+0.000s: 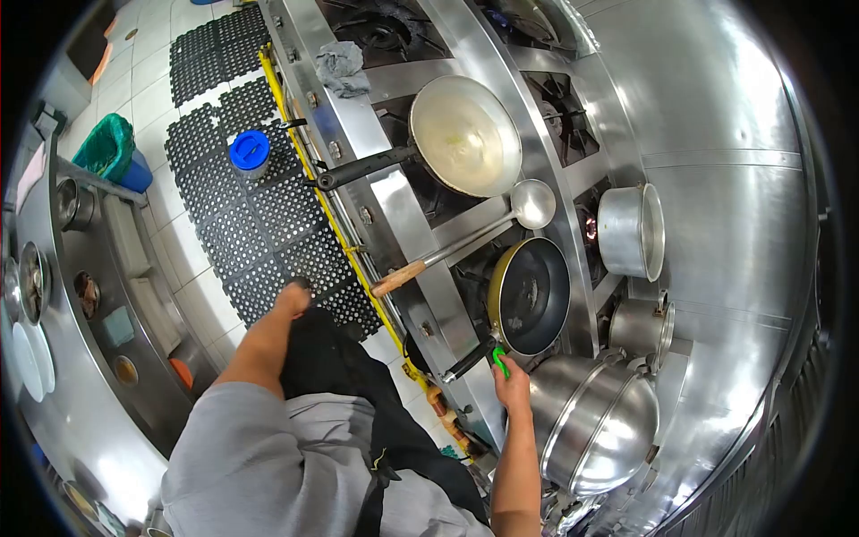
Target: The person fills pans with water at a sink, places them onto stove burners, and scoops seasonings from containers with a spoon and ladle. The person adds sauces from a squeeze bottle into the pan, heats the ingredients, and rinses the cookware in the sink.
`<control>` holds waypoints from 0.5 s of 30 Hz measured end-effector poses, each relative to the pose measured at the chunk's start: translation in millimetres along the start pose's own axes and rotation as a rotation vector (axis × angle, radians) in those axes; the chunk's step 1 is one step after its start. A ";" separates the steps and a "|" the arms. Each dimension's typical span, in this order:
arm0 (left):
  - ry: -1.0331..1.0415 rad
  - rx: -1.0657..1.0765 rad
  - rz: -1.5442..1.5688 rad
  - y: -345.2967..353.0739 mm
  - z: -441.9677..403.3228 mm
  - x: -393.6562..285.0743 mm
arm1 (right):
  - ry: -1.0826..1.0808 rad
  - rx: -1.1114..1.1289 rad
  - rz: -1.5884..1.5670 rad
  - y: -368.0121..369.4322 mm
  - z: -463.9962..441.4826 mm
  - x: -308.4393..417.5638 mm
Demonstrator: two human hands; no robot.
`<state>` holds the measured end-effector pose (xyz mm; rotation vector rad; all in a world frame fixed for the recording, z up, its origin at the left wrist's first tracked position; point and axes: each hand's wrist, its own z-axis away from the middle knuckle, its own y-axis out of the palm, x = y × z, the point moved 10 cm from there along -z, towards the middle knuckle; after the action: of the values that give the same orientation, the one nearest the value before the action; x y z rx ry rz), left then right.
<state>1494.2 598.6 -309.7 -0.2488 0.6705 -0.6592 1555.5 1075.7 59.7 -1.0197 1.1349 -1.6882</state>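
My right hand (pixel 513 388) is closed around a small bright green object (pixel 500 360), lighter-like in shape, just beside the handle of a dark frying pan (pixel 535 295). This pan, yellow-green outside, rests on the stove. My left hand (pixel 292 301) hangs over the black floor mat, away from the stove; its fingers are hidden and blurred, with a dark patch at their end. A ladle (pixel 534 204) with a wooden handle lies across the stove edge. Beyond it sits a large light-coloured pan (pixel 466 136) with a black handle and some liquid inside.
A flame shows at a back burner (pixel 591 227) near an aluminium pot (pixel 624 231). A large rounded metal vessel (pixel 595 421) stands right of my right hand. A grey cloth (pixel 343 69) lies on the stove. A blue-lidded container (pixel 250 152) stands on the rubber mat (pixel 268 219). A steel counter (pixel 107 394) runs left.
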 end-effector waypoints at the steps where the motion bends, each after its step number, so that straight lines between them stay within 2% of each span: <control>1: -0.159 -0.013 0.063 -28.1 24.5 19.6 | 0.015 -0.002 0.002 0.4 1.0 -4.4; 2: 0.039 -0.166 -0.228 -17.1 -23.2 71.5 | 0.030 -0.005 0.003 -0.8 1.4 -6.7; 3: -0.174 -0.089 -0.099 -39.9 1.1 87.9 | 0.036 -0.009 -0.002 -2.8 0.7 -8.5; 4: -0.057 0.064 -0.428 -29.2 -19.3 116.4 | 0.047 0.019 0.024 -3.0 -1.8 -9.4; 6: -0.242 -0.016 -0.151 -76.2 23.5 108.5 | 0.077 0.084 0.048 -7.8 -8.1 -1.9; 7: -0.236 -0.013 -0.161 -76.5 17.5 114.0 | 0.088 0.082 0.043 -8.7 -10.1 -1.8; 9: -0.147 -0.054 -0.172 -66.0 -22.2 148.8 | -0.016 0.047 0.002 -11.6 -10.0 10.6; 10: 0.123 0.006 -0.382 -42.6 -57.7 160.8 | 0.081 0.101 0.021 -4.6 -5.7 4.0; 11: 0.127 0.013 -0.385 -50.9 -43.1 137.5 | 0.090 0.102 0.022 2.8 2.7 3.3; 13: 0.052 -0.202 -0.118 -90.5 -14.2 77.5 | 0.157 0.030 -0.079 24.2 27.4 0.6; 14: 0.007 -0.112 0.082 -88.2 -9.1 63.8 | 0.161 -0.028 -0.110 51.0 47.4 -9.5; 15: 0.011 -0.114 0.087 -90.0 -6.7 49.0 | 0.163 -0.086 -0.141 77.9 74.5 -15.6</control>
<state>1475.4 498.0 -301.6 -0.3197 0.7262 -0.5399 1644.9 1051.7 2.3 -1.0511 1.2748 -1.8755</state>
